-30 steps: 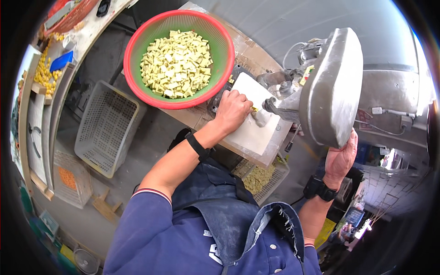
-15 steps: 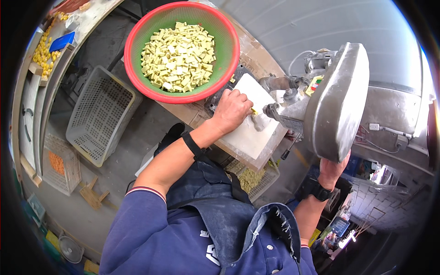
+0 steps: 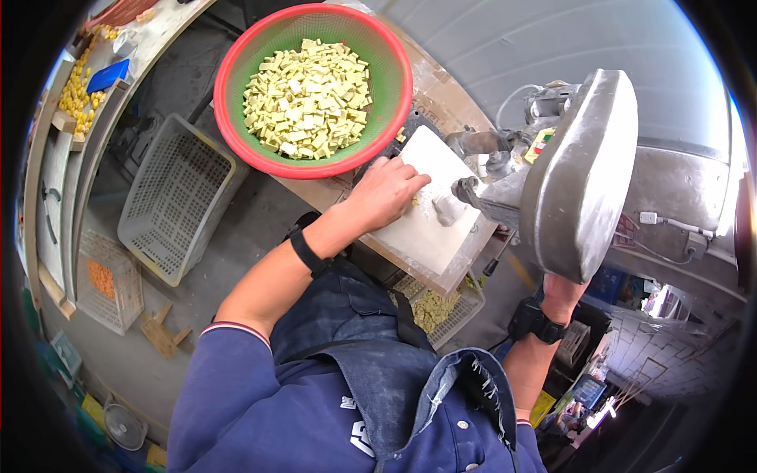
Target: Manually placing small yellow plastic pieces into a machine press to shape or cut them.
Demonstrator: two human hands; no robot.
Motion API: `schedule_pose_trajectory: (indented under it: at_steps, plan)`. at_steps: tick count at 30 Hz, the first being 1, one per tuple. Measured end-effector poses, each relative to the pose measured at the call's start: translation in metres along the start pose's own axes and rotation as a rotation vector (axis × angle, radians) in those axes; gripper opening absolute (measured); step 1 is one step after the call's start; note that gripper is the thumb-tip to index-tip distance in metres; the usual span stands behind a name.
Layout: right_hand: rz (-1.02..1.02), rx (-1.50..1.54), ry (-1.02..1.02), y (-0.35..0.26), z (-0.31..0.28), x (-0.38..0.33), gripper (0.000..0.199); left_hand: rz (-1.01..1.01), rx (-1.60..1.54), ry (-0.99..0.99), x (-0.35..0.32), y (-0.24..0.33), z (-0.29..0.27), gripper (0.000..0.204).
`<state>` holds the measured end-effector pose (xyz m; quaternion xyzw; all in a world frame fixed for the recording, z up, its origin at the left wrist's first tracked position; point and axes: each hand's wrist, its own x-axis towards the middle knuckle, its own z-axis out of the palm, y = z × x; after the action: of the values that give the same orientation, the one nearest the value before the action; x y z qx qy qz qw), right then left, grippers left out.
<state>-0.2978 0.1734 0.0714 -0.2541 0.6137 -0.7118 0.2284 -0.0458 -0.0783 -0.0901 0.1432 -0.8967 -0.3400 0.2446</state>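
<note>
Over the white board [image 3: 422, 246], my left hand [image 3: 386, 194] curls, contents unclear; red-rimmed basket [image 3: 315, 170] adjacent, presumably for reach. Metal housing [image 3: 579, 181] partly hides my right hand [image 3: 563, 290]; grip unclear.

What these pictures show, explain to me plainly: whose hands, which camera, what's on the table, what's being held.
There is no robot here: these are a person's two bare hands, seen from above by a wide fisheye camera on that person's head, so straight edges look bent.

On the brown-topped worktable stands a round, green-sided basket with a red rim, holding many small pale-yellow blocks. Beside it lies a flat white board. To the right is a grey metal machine with a long, rounded cover.

The left hand is at the board; whether it grips anything is unclear. The right hand reaches up behind the cover, its fingers hidden.
</note>
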Motion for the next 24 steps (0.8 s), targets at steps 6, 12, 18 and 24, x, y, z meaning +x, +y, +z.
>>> schedule_pose_trajectory:
  at_steps: [6,12,18,24]
  plan:
    - [-0.048,-0.049,-0.027,0.003,0.008,-0.002,0.057,-0.1,-0.077,0.234,-0.03,0.023,0.002,0.042]
    - [-0.048,-0.021,-0.031,0.003,0.012,0.0,0.052,-0.264,0.087,0.221,-0.038,0.047,0.002,0.05]
    - [-0.032,0.017,-0.024,0.002,0.023,0.003,0.046,-0.28,0.259,0.18,-0.026,0.041,0.017,0.046]
    - [-0.022,0.037,0.0,0.002,0.022,0.002,0.046,-0.099,0.305,0.106,-0.023,0.037,0.005,0.033]
